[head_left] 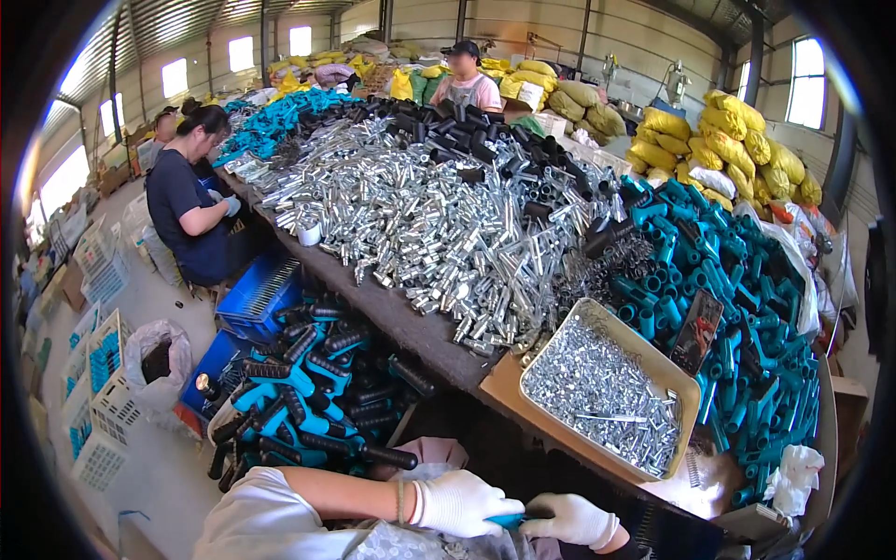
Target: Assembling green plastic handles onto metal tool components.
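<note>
Both my hands wear white gloves and meet at the bottom edge of the picture. My left hand [459, 504] grips one end of a small teal plastic part [509, 521]. My right hand [571, 518] closes on its other end. Just above them stands a beige tray [677, 378] filled with small shiny metal screws. To its right lies a big heap of teal plastic tubes [737, 308]. What exactly sits under my hands is hidden.
A long table [392, 313] carries a heap of silver metal sleeves [411, 215] and black tubes [467, 135]. A blue crate of finished teal-and-black handles [308, 401] stands left below. Two people sit at the far side. White baskets line the left floor; yellow sacks [728, 140] are stacked at the back right.
</note>
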Demonstrator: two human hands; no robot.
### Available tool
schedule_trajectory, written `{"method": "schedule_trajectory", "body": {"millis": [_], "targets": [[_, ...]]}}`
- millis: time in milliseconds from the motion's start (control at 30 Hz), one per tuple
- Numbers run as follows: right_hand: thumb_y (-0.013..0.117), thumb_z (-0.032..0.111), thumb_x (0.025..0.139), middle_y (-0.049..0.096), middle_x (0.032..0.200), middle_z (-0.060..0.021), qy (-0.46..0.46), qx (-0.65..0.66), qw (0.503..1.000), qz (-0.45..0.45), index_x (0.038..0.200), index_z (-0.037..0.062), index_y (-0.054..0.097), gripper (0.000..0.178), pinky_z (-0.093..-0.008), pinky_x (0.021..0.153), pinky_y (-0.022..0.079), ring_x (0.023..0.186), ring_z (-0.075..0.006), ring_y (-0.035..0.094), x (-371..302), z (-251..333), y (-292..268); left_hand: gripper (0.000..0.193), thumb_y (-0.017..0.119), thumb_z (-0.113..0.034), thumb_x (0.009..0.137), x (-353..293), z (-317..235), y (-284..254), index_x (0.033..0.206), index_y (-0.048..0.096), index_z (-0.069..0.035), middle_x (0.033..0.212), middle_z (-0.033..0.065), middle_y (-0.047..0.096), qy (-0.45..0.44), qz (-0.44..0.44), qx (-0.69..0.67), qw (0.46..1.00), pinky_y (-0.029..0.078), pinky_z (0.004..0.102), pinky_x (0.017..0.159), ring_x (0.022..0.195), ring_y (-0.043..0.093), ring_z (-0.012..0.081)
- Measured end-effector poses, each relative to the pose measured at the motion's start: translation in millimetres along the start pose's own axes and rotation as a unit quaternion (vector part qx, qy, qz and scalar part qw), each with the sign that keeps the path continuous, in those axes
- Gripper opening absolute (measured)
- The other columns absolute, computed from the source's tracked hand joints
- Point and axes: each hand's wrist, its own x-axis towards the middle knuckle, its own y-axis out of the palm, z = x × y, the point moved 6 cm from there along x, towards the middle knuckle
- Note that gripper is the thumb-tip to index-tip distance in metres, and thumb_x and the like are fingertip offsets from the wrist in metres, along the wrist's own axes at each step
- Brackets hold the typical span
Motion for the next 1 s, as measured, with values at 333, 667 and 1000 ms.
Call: {"method": "schedule_trajectory", "body": {"millis": [333, 667, 1000], "targets": [[0.069, 0.041, 0.089, 0.065, 0.078, -0.0244, -0.095, -0.043, 0.972, -0.211, 0.096, -0.0008, 0.069, 0.042, -0.0436, 0.063, 0.050, 0.072, -0.0332, 0.069, -7, 53, -10, 0.045, 0.064, -0.024, 0.089, -3, 9, -16, 0.132, 0.052, -0.012, 0.101, 0.0109, 0.062, 0.034, -0.088, -0.002, 0.995, 0.056, 0.0407, 0.074, 0.088, 0.067, 0.0301], [0.072, 0.022, 0.078, 0.069, 0.086, -0.0183, 0.045, -0.232, 0.876, -0.420, 0.084, 0.0032, 0.071, 0.020, -0.0446, 0.077, 0.051, 0.086, -0.0368, 0.066, 37, 6, -166, 0.041, 0.069, -0.036, 0.089, -10, 1, -25, 0.121, 0.062, -0.010, 0.097, 0.0095, 0.065, -0.048, -0.164, -0.130, 0.977, 0.054, 0.0393, 0.074, 0.088, 0.067, 0.0308], [0.064, 0.015, 0.088, 0.066, 0.071, -0.0062, -0.025, 0.155, 0.865, -0.476, 0.081, 0.0013, 0.065, 0.015, -0.0294, 0.057, 0.047, 0.061, -0.0167, 0.062, 9, -1, -174, 0.040, 0.073, -0.029, 0.086, -11, 18, -31, 0.120, 0.062, -0.010, 0.099, 0.0108, 0.066, -0.048, -0.181, -0.094, 0.978, 0.056, 0.0393, 0.071, 0.084, 0.069, 0.0326]]}}
